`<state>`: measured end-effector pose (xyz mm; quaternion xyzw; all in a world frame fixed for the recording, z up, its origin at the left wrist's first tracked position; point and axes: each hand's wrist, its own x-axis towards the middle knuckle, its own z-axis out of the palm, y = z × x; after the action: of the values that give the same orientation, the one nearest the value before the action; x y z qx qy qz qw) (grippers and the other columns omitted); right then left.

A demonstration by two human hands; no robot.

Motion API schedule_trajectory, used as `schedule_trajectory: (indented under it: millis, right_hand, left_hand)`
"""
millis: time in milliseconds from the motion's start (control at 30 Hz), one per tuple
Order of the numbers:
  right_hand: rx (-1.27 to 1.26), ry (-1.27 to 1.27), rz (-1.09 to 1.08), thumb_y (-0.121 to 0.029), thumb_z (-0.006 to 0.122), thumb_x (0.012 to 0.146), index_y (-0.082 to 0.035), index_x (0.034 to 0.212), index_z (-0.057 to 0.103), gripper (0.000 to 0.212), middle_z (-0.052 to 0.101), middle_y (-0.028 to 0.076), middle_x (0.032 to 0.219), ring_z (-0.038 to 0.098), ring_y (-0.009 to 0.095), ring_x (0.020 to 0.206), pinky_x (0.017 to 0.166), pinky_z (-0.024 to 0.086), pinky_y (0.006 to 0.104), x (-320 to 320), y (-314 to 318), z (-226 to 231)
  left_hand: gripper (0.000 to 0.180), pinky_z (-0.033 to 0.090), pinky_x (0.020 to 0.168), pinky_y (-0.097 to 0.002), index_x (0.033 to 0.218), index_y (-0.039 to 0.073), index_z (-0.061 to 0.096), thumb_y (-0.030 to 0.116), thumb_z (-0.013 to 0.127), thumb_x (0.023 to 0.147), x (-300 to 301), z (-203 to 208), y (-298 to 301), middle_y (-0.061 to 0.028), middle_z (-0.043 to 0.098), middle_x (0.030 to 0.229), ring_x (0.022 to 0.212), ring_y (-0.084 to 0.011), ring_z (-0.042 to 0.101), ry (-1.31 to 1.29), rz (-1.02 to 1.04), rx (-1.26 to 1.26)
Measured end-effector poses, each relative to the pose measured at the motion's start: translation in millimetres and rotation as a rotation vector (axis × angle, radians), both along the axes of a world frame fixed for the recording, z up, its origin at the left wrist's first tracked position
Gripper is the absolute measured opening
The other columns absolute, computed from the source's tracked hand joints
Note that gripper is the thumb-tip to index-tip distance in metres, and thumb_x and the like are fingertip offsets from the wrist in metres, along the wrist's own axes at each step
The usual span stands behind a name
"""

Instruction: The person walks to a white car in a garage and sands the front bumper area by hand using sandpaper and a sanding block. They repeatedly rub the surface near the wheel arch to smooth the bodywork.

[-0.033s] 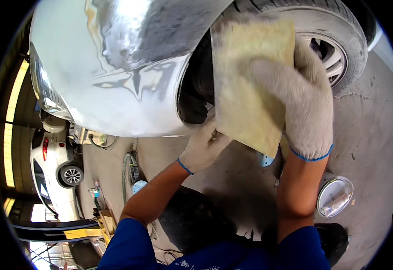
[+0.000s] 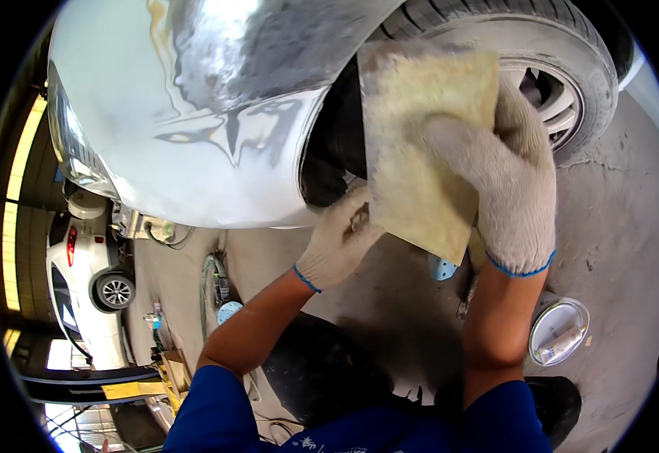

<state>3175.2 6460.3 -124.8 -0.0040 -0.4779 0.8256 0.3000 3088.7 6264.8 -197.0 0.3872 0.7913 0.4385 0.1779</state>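
My right hand [image 2: 522,181], in a knitted off-white glove with a blue cuff, grips a flat yellowish rectangular board [image 2: 427,158] with smeared, worn edges. Its thumb lies across the board's face; the other fingers are hidden behind. My left hand [image 2: 337,241], gloved the same way, is curled beside the board's lower left corner. Whatever its fingers hold, if anything, cannot be made out. Beyond both hands is a silver-white car body panel [image 2: 216,189] with a bare, shiny grey patch [image 2: 246,60]. The board partly covers the wheel arch and tyre [image 2: 457,30].
On the floor to the right stands an open round can [image 2: 561,332] with a white tube in it. Light-blue perforated discs [image 2: 443,267] show below the board and left of my left forearm. A hose [image 2: 208,287] lies at left; a white car [image 2: 88,279] is parked beyond.
The board has shifted slightly right against the car panel. My left hand has moved a little left, and the whole view has turned slightly.
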Motion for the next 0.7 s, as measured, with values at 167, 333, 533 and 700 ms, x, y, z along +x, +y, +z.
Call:
schedule_trajectory:
  millis: [167,333,533,700]
  right_hand:
    - [0.120,-0.082,-0.102,-0.003,0.070,0.077,0.005,0.114,0.061,0.038,0.069,0.010,0.099,0.066,0.016,0.087,0.080,0.053,0.0276,7,-12,-5]
    - [0.471,-0.172,-0.188,-0.003,0.071,0.079,0.004,0.114,0.062,0.037,0.069,0.011,0.101,0.065,0.018,0.093,0.085,0.051,0.0286,16,-13,13]
    - [1.190,-0.330,-0.427,-0.002,0.067,0.080,0.003,0.119,0.058,0.040,0.067,0.014,0.108,0.064,0.021,0.101,0.094,0.048,0.0323,19,-7,56]
    - [1.095,-0.152,-0.506,-0.001,0.063,0.083,0.002,0.119,0.058,0.036,0.067,0.015,0.109,0.063,0.022,0.104,0.096,0.046,0.0331,26,-18,34]
  left_hand:
    - [0.041,0.044,0.085,-0.0259,0.124,-0.003,0.051,0.026,0.056,0.096,-2,45,22,-0.0052,0.058,0.106,0.095,-0.0114,0.053,-0.431,0.065,0.417]
    - [0.041,0.044,0.089,-0.0269,0.128,-0.004,0.048,0.021,0.053,0.095,8,55,54,-0.0086,0.058,0.115,0.103,-0.0131,0.053,-0.371,-0.075,0.735]
    - [0.036,0.046,0.090,-0.0299,0.122,-0.005,0.053,0.005,0.053,0.088,18,50,91,-0.0129,0.059,0.117,0.104,-0.0190,0.056,-0.414,-0.018,0.986]
    - [0.036,0.048,0.091,-0.0325,0.117,-0.005,0.056,-0.008,0.052,0.081,18,49,93,-0.0164,0.059,0.118,0.106,-0.0239,0.058,-0.440,0.029,1.042]
